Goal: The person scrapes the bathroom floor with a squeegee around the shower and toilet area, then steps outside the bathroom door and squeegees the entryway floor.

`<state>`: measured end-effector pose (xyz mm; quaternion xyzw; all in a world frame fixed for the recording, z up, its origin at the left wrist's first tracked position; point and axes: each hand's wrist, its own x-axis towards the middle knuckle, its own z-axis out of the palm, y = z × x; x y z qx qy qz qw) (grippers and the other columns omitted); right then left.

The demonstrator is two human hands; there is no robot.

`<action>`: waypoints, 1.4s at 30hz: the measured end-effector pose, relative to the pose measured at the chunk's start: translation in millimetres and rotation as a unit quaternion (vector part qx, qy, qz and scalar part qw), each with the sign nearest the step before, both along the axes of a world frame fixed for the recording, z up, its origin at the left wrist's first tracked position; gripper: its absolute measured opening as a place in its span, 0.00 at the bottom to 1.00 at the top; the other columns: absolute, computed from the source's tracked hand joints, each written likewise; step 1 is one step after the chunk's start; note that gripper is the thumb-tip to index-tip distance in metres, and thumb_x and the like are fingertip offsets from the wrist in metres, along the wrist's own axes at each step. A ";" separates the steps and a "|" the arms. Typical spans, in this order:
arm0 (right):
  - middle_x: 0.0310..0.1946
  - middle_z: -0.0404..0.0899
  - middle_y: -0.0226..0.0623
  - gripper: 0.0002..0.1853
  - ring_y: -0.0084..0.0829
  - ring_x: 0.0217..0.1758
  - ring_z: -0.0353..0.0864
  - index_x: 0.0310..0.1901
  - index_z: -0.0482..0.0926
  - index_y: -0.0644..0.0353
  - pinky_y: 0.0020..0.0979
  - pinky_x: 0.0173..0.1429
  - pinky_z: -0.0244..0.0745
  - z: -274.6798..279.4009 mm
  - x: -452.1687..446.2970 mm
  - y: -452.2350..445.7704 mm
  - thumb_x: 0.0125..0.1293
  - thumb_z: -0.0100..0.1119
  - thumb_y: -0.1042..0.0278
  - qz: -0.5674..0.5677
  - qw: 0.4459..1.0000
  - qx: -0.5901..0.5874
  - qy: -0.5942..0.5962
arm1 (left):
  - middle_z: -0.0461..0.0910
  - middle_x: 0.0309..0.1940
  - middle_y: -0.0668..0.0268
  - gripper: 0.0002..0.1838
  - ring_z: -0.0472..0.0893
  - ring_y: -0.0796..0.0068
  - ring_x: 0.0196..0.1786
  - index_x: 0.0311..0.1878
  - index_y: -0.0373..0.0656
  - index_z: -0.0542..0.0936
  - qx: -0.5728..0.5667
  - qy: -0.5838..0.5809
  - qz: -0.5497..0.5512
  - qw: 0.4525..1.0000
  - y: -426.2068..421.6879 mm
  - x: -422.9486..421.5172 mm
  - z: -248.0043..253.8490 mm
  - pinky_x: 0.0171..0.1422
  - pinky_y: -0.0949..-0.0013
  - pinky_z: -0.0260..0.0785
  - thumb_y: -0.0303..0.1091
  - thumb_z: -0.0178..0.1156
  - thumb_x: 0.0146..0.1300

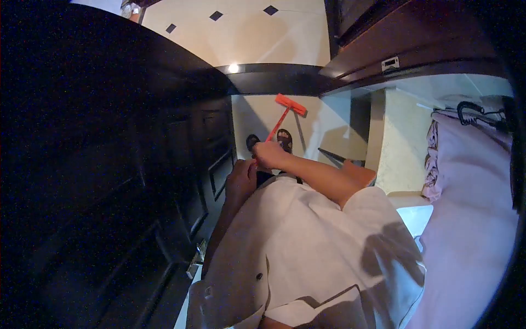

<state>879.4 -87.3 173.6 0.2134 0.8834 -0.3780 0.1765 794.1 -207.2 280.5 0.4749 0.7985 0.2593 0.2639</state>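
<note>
Both my hands are on the red handle of a mop-like floor tool [278,125]. My right hand [269,155] is closed round the handle in front of my body. Lower and to the left, my left hand [241,176] has its fingers curled at the handle's upper end, which is mostly hidden. The flat orange-red head [291,105] rests on the light floor beyond my sandalled feet [284,140], just before the dark threshold [279,81].
A dark panelled door [181,159] with a metal handle [197,259] stands on the left. Past the threshold lies a tiled floor [241,33] with small dark diamonds. A pink cloth [471,192] hangs at the right, near a black coiled cord [469,114].
</note>
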 end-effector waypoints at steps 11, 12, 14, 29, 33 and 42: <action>0.35 0.82 0.47 0.13 0.48 0.36 0.84 0.33 0.80 0.61 0.46 0.36 0.79 -3.1 68.9 -11.4 0.61 0.59 0.58 -0.112 0.990 0.080 -0.020 | 0.78 0.35 0.55 0.07 0.80 0.53 0.39 0.42 0.40 0.78 0.000 -0.095 -0.084 0.992 2.1 9.7 -37.9 0.43 0.61 0.72 0.30 0.57 0.64; 0.35 0.80 0.48 0.13 0.50 0.38 0.82 0.34 0.78 0.62 0.47 0.38 0.77 -0.4 71.6 -13.2 0.63 0.57 0.58 -0.121 0.990 0.060 -0.037 | 0.78 0.35 0.55 0.06 0.80 0.54 0.39 0.42 0.40 0.78 0.035 -0.100 -0.089 0.990 0.6 11.3 -38.8 0.42 0.61 0.73 0.30 0.57 0.64; 0.36 0.78 0.48 0.14 0.51 0.39 0.81 0.36 0.76 0.62 0.49 0.41 0.76 1.0 73.0 -15.2 0.65 0.55 0.57 -0.133 0.989 0.041 -0.055 | 0.78 0.34 0.55 0.06 0.81 0.55 0.38 0.41 0.40 0.78 0.043 -0.103 -0.106 0.988 2.2 11.5 -32.1 0.41 0.61 0.73 0.30 0.57 0.64; 0.37 0.79 0.47 0.12 0.47 0.38 0.83 0.38 0.76 0.61 0.46 0.38 0.78 -7.7 60.7 -18.1 0.64 0.56 0.59 -0.182 0.975 0.112 -0.059 | 0.77 0.31 0.55 0.05 0.80 0.58 0.32 0.39 0.38 0.77 0.134 -0.145 -0.169 0.966 8.4 -5.2 -31.4 0.36 0.64 0.73 0.22 0.59 0.60; 0.37 0.78 0.46 0.12 0.47 0.38 0.82 0.38 0.76 0.61 0.46 0.39 0.78 -7.0 60.3 -20.8 0.63 0.56 0.60 -0.186 0.976 0.106 -0.044 | 0.78 0.31 0.56 0.06 0.80 0.61 0.31 0.40 0.38 0.78 0.154 -0.147 -0.181 0.960 7.3 -6.8 -27.2 0.34 0.66 0.73 0.20 0.59 0.59; 0.35 0.80 0.47 0.10 0.48 0.39 0.83 0.35 0.77 0.62 0.48 0.40 0.77 3.3 54.9 -8.9 0.58 0.60 0.64 -0.141 0.988 0.057 -0.024 | 0.78 0.30 0.57 0.05 0.80 0.64 0.29 0.37 0.37 0.79 0.113 -0.195 -0.083 0.971 13.3 -0.7 -11.9 0.33 0.68 0.73 0.22 0.62 0.57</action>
